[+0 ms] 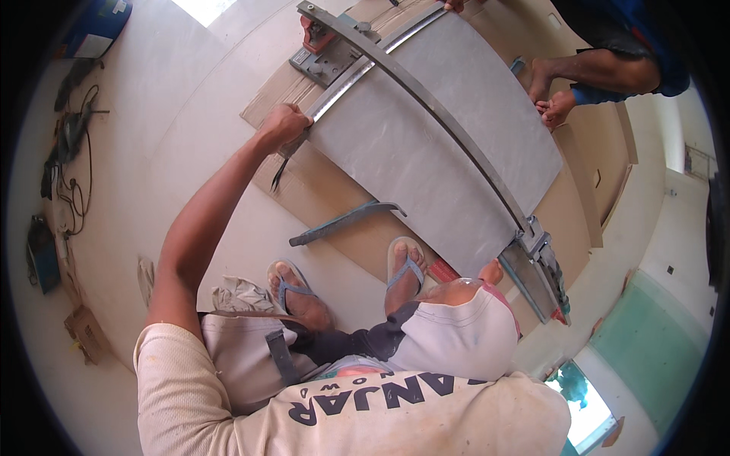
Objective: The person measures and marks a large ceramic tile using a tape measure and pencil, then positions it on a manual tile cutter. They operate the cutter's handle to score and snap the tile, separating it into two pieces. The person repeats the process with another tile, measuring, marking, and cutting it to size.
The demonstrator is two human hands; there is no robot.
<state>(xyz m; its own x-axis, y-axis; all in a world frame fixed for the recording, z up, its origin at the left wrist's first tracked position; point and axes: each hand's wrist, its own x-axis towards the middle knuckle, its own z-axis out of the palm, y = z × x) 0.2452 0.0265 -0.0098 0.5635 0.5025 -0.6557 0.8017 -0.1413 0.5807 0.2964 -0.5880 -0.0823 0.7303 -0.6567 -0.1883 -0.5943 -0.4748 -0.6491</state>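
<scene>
A large grey tile lies beneath the long metal rail of a tile cutter. One end of the cutter has a red-and-grey block; the other end extends past the tile's near right corner. Along the tile's far left edge runs a shiny metal bar. My left hand is closed around the near end of that bar. Only a small part of my right hand shows, beside the tile's near corner. My knee hides the rest, so its grip is unclear.
A co-worker's hand is near the tile's right edge, another at the bar's far end. Cardboard lies underneath. A blue-grey curved bar rests before my sandalled feet. Cables and a blue bucket are at left.
</scene>
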